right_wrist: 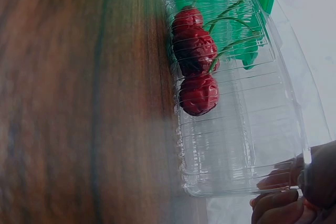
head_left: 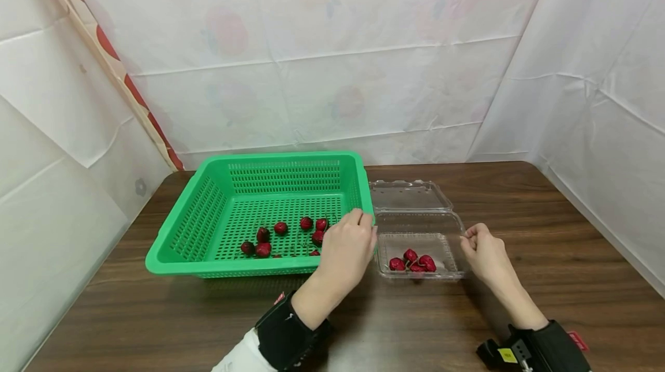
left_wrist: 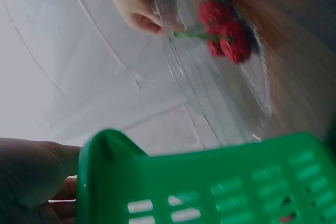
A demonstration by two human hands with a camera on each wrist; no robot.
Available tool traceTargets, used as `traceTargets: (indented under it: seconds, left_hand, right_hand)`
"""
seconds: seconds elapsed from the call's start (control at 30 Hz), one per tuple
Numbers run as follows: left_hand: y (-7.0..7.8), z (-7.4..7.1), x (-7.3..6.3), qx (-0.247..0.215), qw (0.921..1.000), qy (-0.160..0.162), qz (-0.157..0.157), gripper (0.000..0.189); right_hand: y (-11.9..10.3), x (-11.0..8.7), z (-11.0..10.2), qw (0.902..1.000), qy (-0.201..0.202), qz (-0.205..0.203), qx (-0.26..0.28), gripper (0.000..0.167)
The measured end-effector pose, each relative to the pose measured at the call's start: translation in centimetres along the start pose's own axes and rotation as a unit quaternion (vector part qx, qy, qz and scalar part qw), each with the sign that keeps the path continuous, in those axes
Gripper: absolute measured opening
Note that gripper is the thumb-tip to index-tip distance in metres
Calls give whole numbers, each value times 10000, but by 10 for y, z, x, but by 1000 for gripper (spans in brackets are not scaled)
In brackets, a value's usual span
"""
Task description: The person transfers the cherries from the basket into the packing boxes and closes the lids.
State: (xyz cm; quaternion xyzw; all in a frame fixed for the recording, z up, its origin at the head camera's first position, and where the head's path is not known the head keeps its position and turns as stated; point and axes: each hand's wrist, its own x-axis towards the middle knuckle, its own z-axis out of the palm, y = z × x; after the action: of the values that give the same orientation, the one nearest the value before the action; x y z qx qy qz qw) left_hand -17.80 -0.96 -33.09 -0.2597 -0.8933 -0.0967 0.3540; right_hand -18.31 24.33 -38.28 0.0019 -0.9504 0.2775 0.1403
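Note:
In the head view my left hand (head_left: 348, 245) lies over the right side of the green basket (head_left: 208, 266), with fingers and thumb bent onto its rim. Dark red cherries (head_left: 263, 249) lie loose on the basket's floor, some partly hidden behind the front wall and my hand. To the right, my right hand (head_left: 485, 250) pinches the right edge of a clear plastic clamshell box (head_left: 452, 245). Several wrinkled cherries (right_wrist: 199, 94) with green stems sit at the box's near side. In the left wrist view, my left fingers (left_wrist: 64, 208) reach behind the basket rim.
The clamshell's lid (head_left: 410, 196) lies folded back behind the box, beside the basket. All of this stands on a dark wooden table (head_left: 426, 326). White sheeting (head_left: 322, 89) hangs behind the table and on both sides.

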Motion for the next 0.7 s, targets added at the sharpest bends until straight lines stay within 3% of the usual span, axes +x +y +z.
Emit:
traceTargets:
  seconds: [0.13,0.3,0.5,0.7]
  left_hand:
    - [-11,-2,-2,-31,9996,-166,-215,11]
    - [-25,-8,-5,-403,9943,-717,-672,13]
    - [-45,-13,-8,-827,9798,-1356,-1219,20]
    - [-62,-16,-8,-1018,9636,-2016,-1429,22]
  right_hand:
    - [0,0,0,10000,17,-7,-4,14]
    - [0,0,1,10000,32,-7,2,13]
    - [1,0,0,10000,6,-16,-8,14]
    - [1,0,0,10000,-44,-8,15,14]
